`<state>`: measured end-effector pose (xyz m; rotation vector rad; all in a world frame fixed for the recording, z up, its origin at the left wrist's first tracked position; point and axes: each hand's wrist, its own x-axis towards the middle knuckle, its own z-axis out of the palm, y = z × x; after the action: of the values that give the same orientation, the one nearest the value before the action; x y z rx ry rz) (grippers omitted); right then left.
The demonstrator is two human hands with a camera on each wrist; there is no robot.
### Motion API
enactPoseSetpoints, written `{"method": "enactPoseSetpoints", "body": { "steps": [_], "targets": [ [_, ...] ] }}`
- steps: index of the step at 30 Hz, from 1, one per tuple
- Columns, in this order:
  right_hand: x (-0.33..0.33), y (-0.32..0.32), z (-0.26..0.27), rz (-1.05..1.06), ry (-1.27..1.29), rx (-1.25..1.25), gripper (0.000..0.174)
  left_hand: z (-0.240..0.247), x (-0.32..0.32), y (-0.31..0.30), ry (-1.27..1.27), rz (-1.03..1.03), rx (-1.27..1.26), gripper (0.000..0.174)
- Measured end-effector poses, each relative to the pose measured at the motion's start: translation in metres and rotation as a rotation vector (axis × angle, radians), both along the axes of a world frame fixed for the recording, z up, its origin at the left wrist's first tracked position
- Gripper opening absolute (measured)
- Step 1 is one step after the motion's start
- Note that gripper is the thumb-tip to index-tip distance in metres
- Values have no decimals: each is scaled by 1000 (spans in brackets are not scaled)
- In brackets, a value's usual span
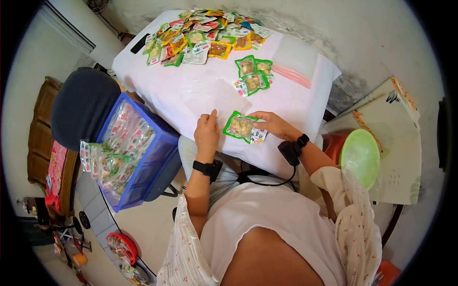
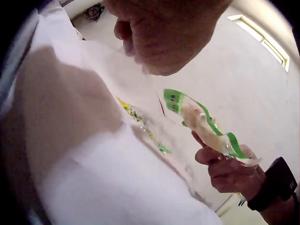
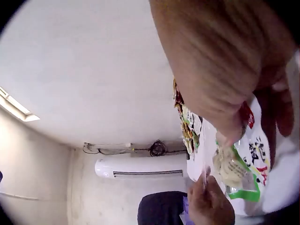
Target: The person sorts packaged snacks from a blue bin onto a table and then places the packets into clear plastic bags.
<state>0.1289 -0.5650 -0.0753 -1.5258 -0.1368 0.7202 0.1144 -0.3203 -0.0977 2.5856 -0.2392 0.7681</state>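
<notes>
My right hand [image 1: 274,125] pinches a green-edged clear snack packet [image 1: 240,126] at its right side, with pale lumpy food inside. A white printed panel [image 3: 257,152] with black characters shows beside it, under the fingers. My left hand [image 1: 207,133], left of the packet, pinches the near edge of a thin, flat see-through plastic bag [image 1: 214,95] between thumb and forefinger. This bag spreads over the white tablecloth beyond that hand. Several more green-edged packets [image 1: 254,82] lie together farther back on the table.
A heap of colourful snack packets [image 1: 205,35] covers the table's far end, beside a black phone [image 1: 140,44]. Clear bags with pink edges [image 1: 293,71] are stacked at the right. Left stands a blue crate [image 1: 164,143] of filled bags; a green basin [image 1: 360,159] is at right.
</notes>
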Motion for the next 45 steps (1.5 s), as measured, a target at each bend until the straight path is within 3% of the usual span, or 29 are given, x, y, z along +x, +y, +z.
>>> {"method": "enactPoseSetpoints", "body": {
  "steps": [8, 10, 14, 17, 19, 23, 25, 29, 31, 35, 37, 40, 45],
  "targets": [
    [15, 13, -21, -67, -7, 66, 48, -15, -7, 0, -61, -98, 40, 35],
    [18, 20, -33, -318, 43, 99, 56, -20, -7, 1, -42, -117, 50, 37],
    [16, 34, -42, -509, 48, 2, 61, -23, -6, 1, -45, -159, 47, 41],
    [16, 44, -43, -548, -110, 66, 59, -23, -6, -3, -76, -155, 30, 42],
    [25, 51, -59, -605, -373, -82, 56, -24, -6, -3, -68, -156, 27, 44],
    [32, 65, -77, -734, -284, 31, 52, -24, -6, -3, -34, -157, 37, 50],
    [28, 72, -61, -795, -47, 154, 49, -24, -6, -2, -19, -154, 37, 52],
    [28, 68, -46, -694, -159, -65, 46, -24, -6, -3, -2, -158, 58, 55],
    [35, 61, -44, -405, -650, -545, 43, -27, -5, -2, 2, -162, 60, 54],
    [37, 56, -33, -321, -399, -515, 38, -24, -5, -1, 26, -158, 73, 52],
    [38, 57, -38, -505, -177, -178, 32, -26, -5, -2, 16, -150, 79, 51],
    [36, 62, -43, -670, -64, 10, 27, -28, -4, -2, 2, -146, 77, 50],
    [34, 50, -30, -444, -58, -67, 23, -27, -2, 3, 15, -137, 97, 45]
  ]
}}
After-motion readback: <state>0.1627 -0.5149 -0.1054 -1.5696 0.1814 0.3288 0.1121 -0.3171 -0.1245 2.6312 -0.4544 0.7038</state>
